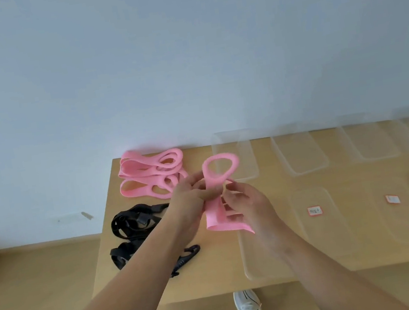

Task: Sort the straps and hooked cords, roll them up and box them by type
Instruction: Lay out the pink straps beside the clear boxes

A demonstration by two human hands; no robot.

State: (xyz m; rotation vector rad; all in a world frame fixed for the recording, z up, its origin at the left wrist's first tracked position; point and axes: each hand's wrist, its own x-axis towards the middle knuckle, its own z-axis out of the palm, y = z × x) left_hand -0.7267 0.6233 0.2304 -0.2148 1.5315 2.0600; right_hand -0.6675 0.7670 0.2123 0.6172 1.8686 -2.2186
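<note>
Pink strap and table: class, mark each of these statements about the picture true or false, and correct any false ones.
1. Both hands hold the pink strap. True: the left hand and right hand both grip it.
2. More pink straps lie at the table's far left corner. True.
3. The black straps are in a clear box. False: they lie on the bare table, left of the boxes.
4. The box in the far row holds rolled straps. False: it looks empty.
5. Two near boxes carry a red-edged label. True.
</note>
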